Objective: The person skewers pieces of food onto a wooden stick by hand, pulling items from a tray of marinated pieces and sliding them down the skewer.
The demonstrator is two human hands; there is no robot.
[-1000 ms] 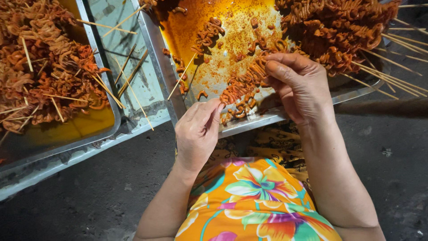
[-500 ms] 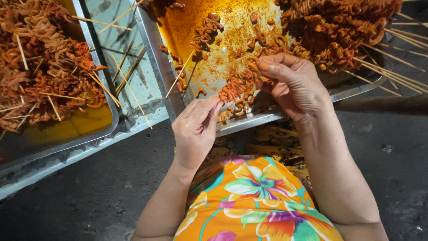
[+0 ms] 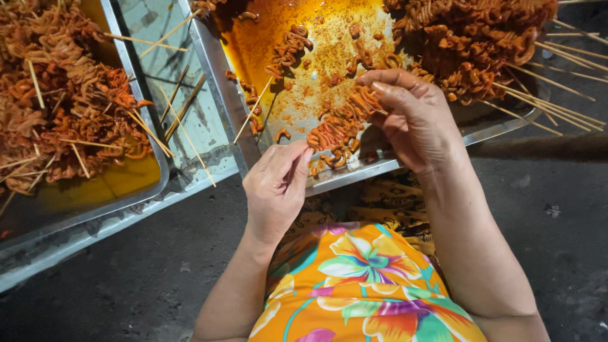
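Threading marinated meat on a skewer, over the tray.

The left hand (image 3: 275,190) pinches the skewer end; the right hand (image 3: 415,120) fingers are pressed together around the meat (image 3: 342,126) above the tray (image 3: 221,107). I think it is best to push slowly, keeping the stick straight.

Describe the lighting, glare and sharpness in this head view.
Head view: bright, warm light on the oily metal tray, whose wet bottom glares; dark ground underexposed; left hand and right hand sharp, with no motion blur; right hand shadows the tray's near edge.
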